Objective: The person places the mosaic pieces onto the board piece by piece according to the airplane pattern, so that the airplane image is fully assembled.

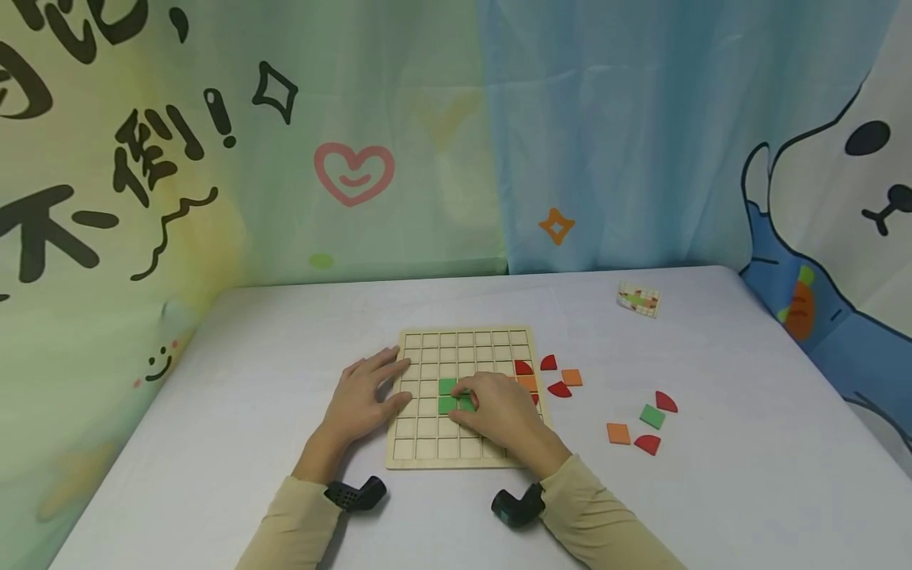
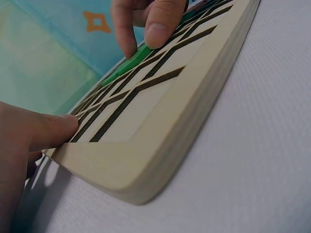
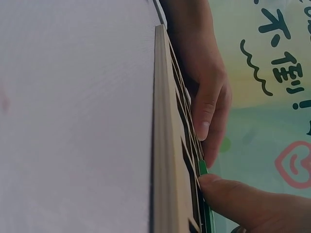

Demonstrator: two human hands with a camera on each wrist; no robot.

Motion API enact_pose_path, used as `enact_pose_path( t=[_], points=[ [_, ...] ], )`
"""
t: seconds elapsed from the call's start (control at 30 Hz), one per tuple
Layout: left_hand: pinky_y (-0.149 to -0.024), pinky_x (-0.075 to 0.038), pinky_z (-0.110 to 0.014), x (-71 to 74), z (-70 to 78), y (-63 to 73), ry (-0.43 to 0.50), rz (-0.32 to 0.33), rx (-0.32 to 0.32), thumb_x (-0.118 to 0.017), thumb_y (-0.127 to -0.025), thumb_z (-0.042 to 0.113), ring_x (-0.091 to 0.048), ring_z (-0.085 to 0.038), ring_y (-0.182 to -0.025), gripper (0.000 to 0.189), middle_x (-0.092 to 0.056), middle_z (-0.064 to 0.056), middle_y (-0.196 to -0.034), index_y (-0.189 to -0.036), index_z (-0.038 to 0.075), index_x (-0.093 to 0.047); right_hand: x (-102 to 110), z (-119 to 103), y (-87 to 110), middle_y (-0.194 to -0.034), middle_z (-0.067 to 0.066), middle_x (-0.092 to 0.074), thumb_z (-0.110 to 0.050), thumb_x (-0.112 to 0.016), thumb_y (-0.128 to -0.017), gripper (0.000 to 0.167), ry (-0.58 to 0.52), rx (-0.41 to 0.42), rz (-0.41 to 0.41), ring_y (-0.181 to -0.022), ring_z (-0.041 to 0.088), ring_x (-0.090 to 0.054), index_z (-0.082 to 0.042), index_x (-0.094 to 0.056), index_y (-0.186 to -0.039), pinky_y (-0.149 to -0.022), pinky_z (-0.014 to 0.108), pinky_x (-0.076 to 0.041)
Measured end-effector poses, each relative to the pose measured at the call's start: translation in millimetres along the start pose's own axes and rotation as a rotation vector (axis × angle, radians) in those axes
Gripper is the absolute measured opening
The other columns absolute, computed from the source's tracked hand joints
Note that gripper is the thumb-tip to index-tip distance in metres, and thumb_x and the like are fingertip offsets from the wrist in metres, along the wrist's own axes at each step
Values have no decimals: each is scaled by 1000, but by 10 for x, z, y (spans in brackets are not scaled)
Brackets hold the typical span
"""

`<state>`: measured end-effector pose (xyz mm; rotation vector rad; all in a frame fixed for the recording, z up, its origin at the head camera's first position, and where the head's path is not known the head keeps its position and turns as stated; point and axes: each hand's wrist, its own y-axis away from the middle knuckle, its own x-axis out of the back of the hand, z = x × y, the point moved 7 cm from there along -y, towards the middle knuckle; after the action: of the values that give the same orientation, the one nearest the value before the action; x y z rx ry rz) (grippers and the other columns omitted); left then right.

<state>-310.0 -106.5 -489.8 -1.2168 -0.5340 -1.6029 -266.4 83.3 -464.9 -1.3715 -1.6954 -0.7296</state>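
Observation:
A wooden grid board [image 1: 420, 450] lies on the white table. Green square tiles [image 1: 446, 386] form a block in its middle cells. Over this block, my right hand [image 1: 502, 408] has its thumb and fingers bent about a green square tile [image 1: 467, 404], pinching at its sides; the hand partly covers it. In the left wrist view the right fingertips touch the green surface [image 2: 127, 67]. My left hand [image 1: 363, 400] rests with spread fingers along the board's left edge, its thumb on the rim. Red quarter-round [image 1: 523, 367] and orange square pieces [image 1: 527, 383] sit on the board's right side.
Right of the board lie loose red pieces [image 1: 549, 362] and an orange square [image 1: 572, 378]. Farther right are another orange square [image 1: 618, 433], a green square [image 1: 651, 416] and two red pieces [image 1: 647, 444]. A small patterned card [image 1: 639, 300] lies at the back right.

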Motion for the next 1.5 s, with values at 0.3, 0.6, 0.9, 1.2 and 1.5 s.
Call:
enact_pose_path(
  t=[0.3, 0.6, 0.9, 1.2, 1.5],
  points=[
    [-114, -26, -51, 4, 12, -1, 11, 3, -10, -58, -86, 49, -38, -24, -139, 56, -46, -5, -147, -132, 17, -57, 8, 2, 5, -58, -10, -44, -37, -77, -76, 25, 1, 1, -3, -53, 4, -38, -25, -73, -97, -44, 20, -28],
    [-113, -27, -52, -1, 10, 3, 10, 13, -25, -60, -85, 46, -39, -24, -138, 56, -46, -5, -147, -132, 17, -57, 77, 28, 8, -57, -9, -43, -36, -77, -77, 23, -9, -12, -5, -52, 5, -38, -25, -73, -97, -44, 20, -26],
    [-113, -26, -52, 13, 28, 7, 17, 12, -23, -62, -83, 44, -39, -25, -138, 56, -46, -6, -147, -132, 16, -57, 336, 216, 30, -58, -7, -45, -37, -75, -79, 27, -16, -62, 49, -52, 8, -37, -22, -72, -102, -45, 22, -25],
    [-113, -26, -52, -8, 17, 11, 16, 10, -23, -61, -83, 44, -40, -25, -137, 57, -46, -6, -147, -132, 15, -57, 766, 619, 108, -63, -2, -44, -37, -73, -82, 32, -50, -145, 139, -54, 13, -37, -18, -70, -109, -48, 26, -27],
    [-113, -27, -52, 12, 23, 9, 13, 18, -29, -61, -83, 44, -40, -25, -137, 56, -46, -7, -146, -132, 15, -58, 1192, 1060, 275, -77, 3, -47, -34, -70, -85, 36, -41, -211, 131, -69, 19, -42, -15, -66, -115, -51, 26, -33]
  ],
)
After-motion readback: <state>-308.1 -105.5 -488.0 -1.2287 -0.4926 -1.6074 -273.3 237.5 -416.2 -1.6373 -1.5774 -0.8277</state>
